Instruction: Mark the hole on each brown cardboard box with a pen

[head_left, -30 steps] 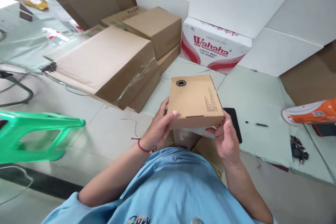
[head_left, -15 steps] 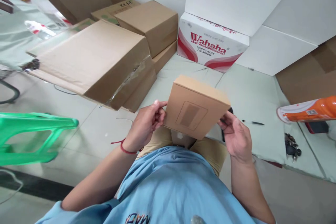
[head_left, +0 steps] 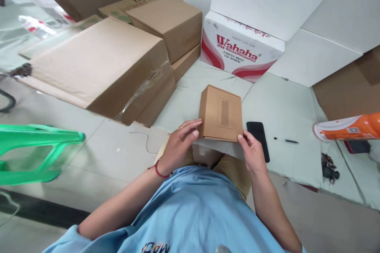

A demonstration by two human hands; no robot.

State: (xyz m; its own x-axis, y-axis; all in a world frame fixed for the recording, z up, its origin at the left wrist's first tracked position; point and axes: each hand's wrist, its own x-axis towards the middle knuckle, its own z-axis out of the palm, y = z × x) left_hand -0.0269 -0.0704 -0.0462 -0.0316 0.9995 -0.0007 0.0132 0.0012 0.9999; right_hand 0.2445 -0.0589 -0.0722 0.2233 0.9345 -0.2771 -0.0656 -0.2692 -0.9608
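A small brown cardboard box (head_left: 213,116) with a rectangular outline on its top face sits at the near edge of the cloth-covered table (head_left: 285,106). My left hand (head_left: 181,142), with a red string on the wrist, touches the box's left side, its fingers extended and apart from the thumb. At the near right corner my right hand (head_left: 252,150) pinches the box between thumb and fingers. A black phone (head_left: 259,140) lies just right of the box.
Large cardboard boxes (head_left: 97,59) stand at the left, a white Wahaba carton (head_left: 237,49) behind. Toward the right are a pen (head_left: 291,141), keys (head_left: 329,168) and an orange bottle (head_left: 350,126). A green stool (head_left: 44,152) stands on the floor at left.
The small box has turned and come down from a tilted, raised pose onto the table edge. My left hand has opened along its side; the phone is now uncovered.
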